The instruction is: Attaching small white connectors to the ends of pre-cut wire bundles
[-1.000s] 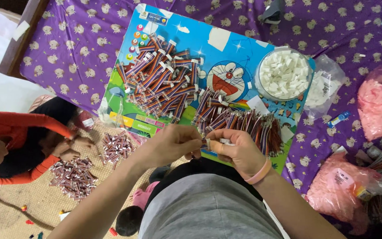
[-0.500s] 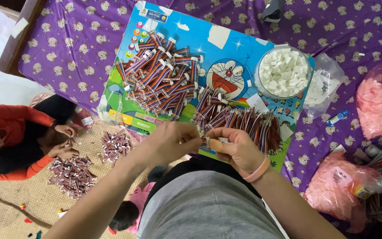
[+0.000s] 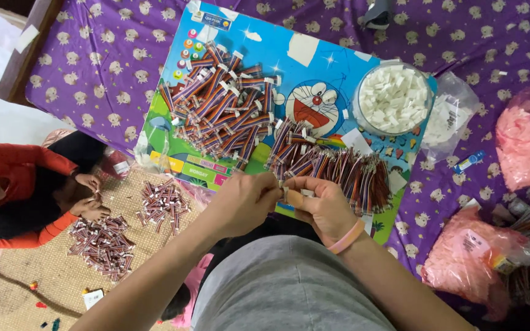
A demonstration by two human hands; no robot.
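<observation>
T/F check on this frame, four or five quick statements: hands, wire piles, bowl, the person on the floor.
1. Both hands, left hand and right hand, meet over a small white piece. True.
2. The clear bowl holds red beads. False: it holds small white pieces.
3. Two piles of striped wire bundles lie on the blue cartoon board. True.
4. The right wrist is bare. False: it wears a pink band.
5. The person in orange stands at the bed. False: that person sits low on a woven mat.
</observation>
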